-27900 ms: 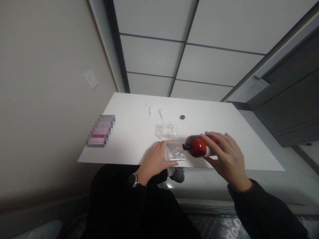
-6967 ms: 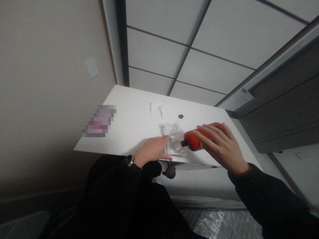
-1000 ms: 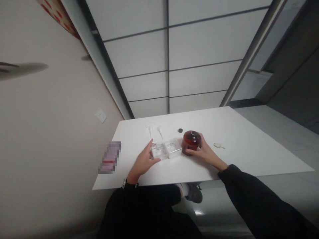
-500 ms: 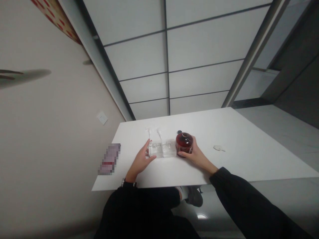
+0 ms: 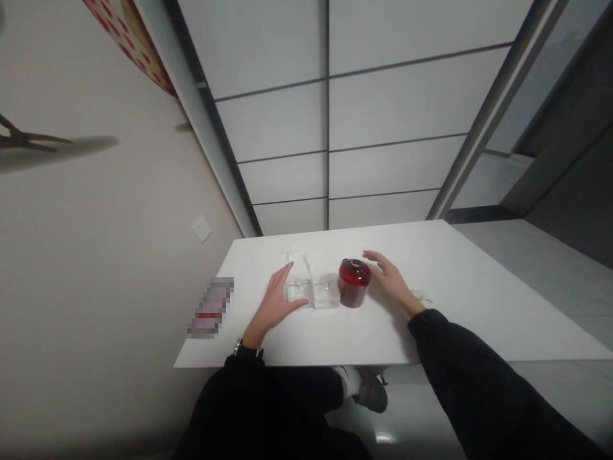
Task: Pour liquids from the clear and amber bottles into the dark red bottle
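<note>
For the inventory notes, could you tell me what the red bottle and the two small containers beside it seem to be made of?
The red bottle looks like translucent amber-red plastic or glass: it is glossy and light glows through it, so the look leaves it open. The two small containers appear to be clear hard plastic, since the white table shows through their walls. The left hand touches them.

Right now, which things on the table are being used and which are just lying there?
Being used:
left hand on clear plastic bottles
right hand open beside dark red round bottle

Lying about:
white pump tops
pale scrap
white table
</note>
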Demonstrator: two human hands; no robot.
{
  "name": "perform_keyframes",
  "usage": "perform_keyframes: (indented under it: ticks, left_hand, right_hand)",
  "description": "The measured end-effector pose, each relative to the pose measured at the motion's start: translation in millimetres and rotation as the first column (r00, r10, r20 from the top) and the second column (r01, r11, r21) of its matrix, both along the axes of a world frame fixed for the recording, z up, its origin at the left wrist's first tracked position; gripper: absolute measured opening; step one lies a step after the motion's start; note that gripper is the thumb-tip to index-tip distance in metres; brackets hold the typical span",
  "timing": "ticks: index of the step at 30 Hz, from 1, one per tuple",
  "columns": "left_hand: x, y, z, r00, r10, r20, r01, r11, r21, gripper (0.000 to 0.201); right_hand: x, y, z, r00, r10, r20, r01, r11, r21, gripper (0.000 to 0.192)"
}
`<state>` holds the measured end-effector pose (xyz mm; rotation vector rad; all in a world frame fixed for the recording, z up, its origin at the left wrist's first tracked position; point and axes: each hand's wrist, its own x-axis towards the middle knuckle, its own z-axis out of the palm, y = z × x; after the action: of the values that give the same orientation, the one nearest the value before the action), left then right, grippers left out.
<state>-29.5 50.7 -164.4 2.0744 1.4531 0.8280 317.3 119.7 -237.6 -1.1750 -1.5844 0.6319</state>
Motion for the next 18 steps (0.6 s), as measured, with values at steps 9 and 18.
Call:
perform_keyframes:
  ticks: [9,18]
  left_hand:
    - [20.1,26.1,21.8,0.942,-0.294,-0.163,0.291,0.956,-0.043,0.082]
    - [16.7,27.6,10.4,0.924,-0.279,-0.260,0.292,0.956,0.011,0.072]
  right_hand:
    - [-19.6,39.9,9.3,0.930,0.333,0.159,-0.342,0.939,0.035,0.045]
    - [-19.3,41.5,31.8,0.981,0.193,-0.020,-0.191,0.979,0.066,0.021]
